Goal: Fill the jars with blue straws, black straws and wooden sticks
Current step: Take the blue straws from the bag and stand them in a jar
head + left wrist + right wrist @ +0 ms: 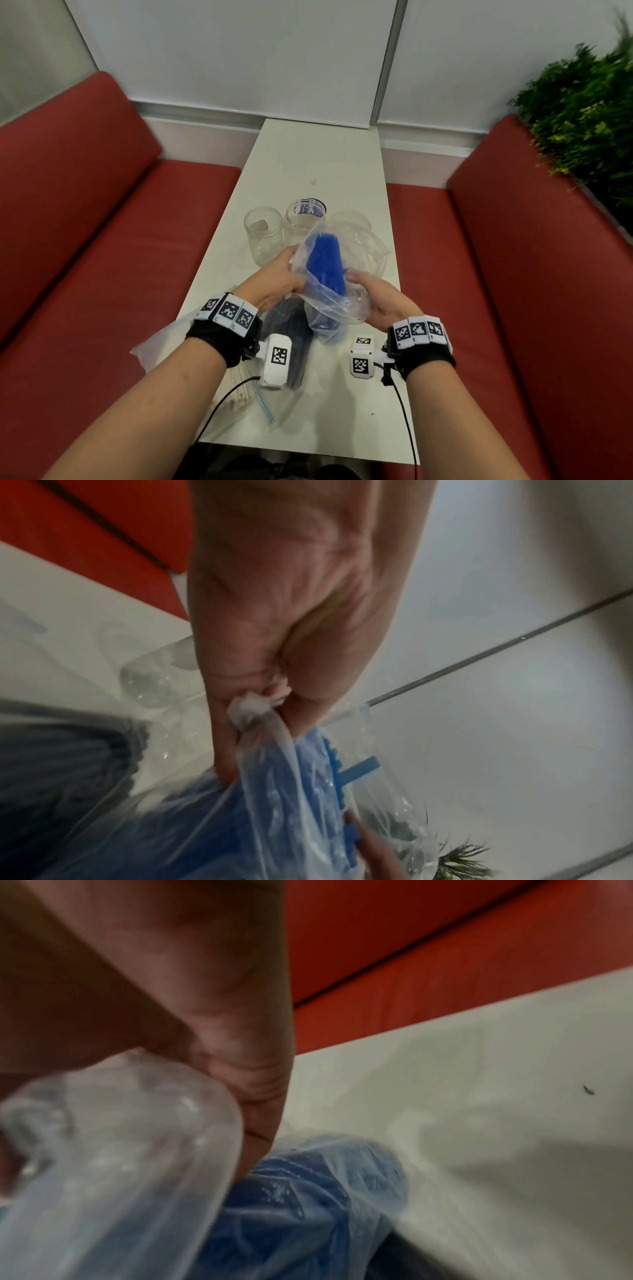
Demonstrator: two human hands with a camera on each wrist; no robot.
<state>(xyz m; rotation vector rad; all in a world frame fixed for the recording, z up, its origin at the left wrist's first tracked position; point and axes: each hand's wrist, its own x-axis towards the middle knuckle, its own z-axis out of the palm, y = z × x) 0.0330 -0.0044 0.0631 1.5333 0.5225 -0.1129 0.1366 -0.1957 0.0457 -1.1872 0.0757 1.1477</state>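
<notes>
A clear plastic bag (346,246) holding a bundle of blue straws (325,263) stands tilted above the white table (318,157). My left hand (277,277) pinches a bunched fold of the bag (255,707) on its left side. My right hand (376,298) grips the bag's right side, with plastic (113,1137) bulging out beside its fingers. Three clear glass jars stand just beyond: a left jar (263,234), a middle jar (305,216) with a blue label, and a right jar (352,219) half hidden behind the bag. A bag of black straws (291,335) lies under my left wrist.
A bag of wooden sticks (236,387) lies at the table's near left edge. Red sofa benches (102,212) flank the narrow table on both sides. A green plant (582,113) stands at the back right. A white wall closes the far end.
</notes>
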